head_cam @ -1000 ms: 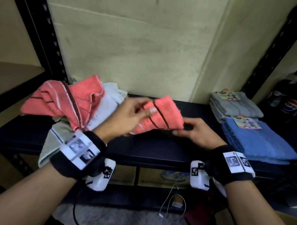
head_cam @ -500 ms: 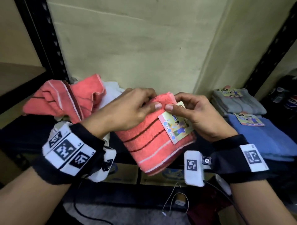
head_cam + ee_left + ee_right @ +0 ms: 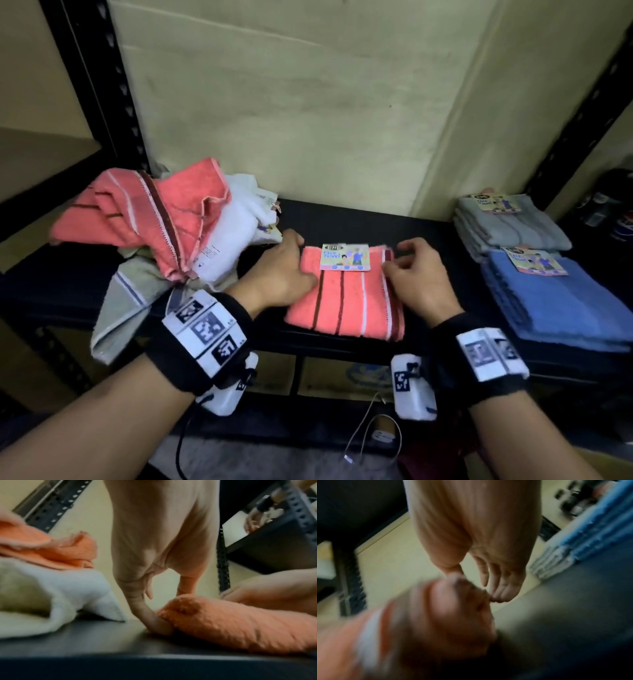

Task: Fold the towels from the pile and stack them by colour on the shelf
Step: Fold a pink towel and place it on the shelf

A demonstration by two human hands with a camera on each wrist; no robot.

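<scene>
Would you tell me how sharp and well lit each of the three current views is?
Head view: dim, the folded coral towel and its label readable, pile and edges slightly smeared. Left wrist view: soft but usable, the left hand against the towel. Right wrist view: heavily motion-blurred; the right hand and blue stack are only rough shapes.

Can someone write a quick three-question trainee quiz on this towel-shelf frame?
1. True or false: the folded coral striped towel lies flat on the black metal shelf.
2. Multiple choice: which folded stack sits furthest back on the right? A) grey towels B) blue towels C) white towels
3. Short answer: where is the unfolded towel pile relative to the left hand?

Key:
1. True; the left hand and right hand flank it, the printed paper label faces up.
2. A
3. To its left, partly hanging over the shelf's front edge.
</scene>
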